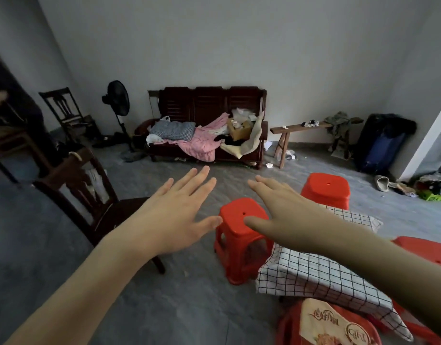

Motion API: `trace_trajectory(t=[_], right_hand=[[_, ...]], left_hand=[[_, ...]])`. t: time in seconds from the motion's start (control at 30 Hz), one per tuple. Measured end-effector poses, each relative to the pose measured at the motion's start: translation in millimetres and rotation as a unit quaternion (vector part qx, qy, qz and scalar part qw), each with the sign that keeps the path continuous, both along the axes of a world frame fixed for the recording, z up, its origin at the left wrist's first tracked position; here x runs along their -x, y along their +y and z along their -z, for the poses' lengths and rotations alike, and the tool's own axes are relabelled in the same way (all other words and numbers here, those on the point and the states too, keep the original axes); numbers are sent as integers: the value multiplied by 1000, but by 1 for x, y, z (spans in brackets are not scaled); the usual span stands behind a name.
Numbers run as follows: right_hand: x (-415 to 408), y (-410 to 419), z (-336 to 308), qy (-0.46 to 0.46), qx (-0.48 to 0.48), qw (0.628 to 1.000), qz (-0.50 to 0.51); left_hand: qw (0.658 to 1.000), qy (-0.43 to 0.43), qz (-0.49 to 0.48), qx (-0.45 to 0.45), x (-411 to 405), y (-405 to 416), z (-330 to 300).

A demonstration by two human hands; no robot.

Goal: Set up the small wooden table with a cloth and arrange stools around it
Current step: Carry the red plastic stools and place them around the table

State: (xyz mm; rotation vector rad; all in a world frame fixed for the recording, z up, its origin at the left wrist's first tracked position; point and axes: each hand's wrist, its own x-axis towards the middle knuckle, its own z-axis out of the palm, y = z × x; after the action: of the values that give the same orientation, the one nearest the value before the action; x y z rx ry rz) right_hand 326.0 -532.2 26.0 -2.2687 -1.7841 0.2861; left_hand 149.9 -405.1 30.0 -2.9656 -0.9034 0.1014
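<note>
A white cloth with a black grid (311, 272) covers the small table at the lower right; the table itself is hidden under it. A red plastic stool (239, 235) stands at the table's left side and another red stool (326, 189) at its far side. A third red stool (423, 252) shows at the right edge, and a red stool with a printed cushion (331, 324) sits at the bottom. My left hand (174, 212) and my right hand (281, 207) hover above the near stool, fingers straight, holding nothing.
A dark wooden chair (90, 195) stands left of the stool. Against the far wall are a wooden sofa (209, 108) piled with bedding, a standing fan (118, 100), a narrow bench (301, 128) and a dark suitcase (381, 143). Shoes and clutter lie at the right.
</note>
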Motion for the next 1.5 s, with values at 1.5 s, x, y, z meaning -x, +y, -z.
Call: trace_trajectory(t=[1.5], right_hand=[[-168,467,99,89,22,992,83]], left_hand=[[994,63,16,82,-142,475,83]])
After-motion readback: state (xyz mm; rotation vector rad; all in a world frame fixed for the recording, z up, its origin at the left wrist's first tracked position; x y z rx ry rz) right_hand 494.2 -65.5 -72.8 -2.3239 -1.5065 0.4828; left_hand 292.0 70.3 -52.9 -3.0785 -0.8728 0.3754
